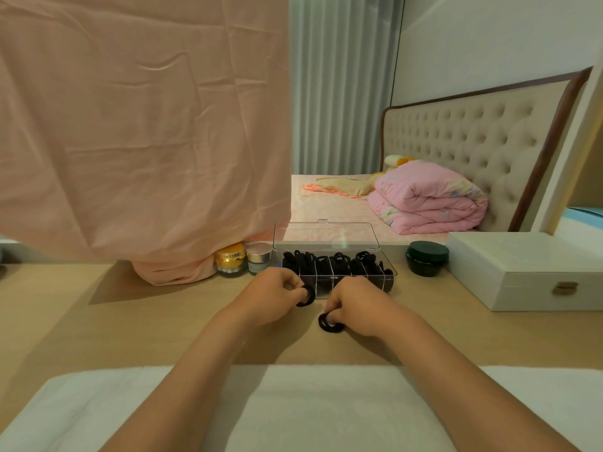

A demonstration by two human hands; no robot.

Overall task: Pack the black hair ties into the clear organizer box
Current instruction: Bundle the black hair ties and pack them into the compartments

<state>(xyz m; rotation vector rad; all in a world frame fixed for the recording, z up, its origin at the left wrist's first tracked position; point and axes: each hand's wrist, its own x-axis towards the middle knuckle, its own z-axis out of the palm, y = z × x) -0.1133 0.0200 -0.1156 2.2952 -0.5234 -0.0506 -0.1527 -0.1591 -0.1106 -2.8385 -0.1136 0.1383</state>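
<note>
Two loose black hair ties outside the clear organizer box (339,275), both just in front of its near wall, over the wooden desk (130,321). Left hair tie (306,296) pinched between thumb and curled fingers of the left hand (277,288), right at the box's front left corner; touching the desk or not, cannot tell. Right hair tie (330,325) flat on the desk, a little farther in front of the box, nipped by the curled fingertips of the right hand (359,305).

Box open, hinged lid (326,236) upright along its far side. One row of compartments split by clear dividers, filled with stored hair ties (326,260) heaped to the rim.

Left of the box, just beside it: silver-lidded jar (259,257), then yellow jar (230,259), then a hanging pink cloth (130,125) bunched on the desk. Right of the box, apart from it: dark green jar (426,258), and past that a white case (522,272) with a metal clasp. In front of the box, along the desk's near edge: white towel (326,402) under both forearms. Behind the box, well back: bed with folded pink quilt (427,203) and tufted headboard (473,132).
</note>
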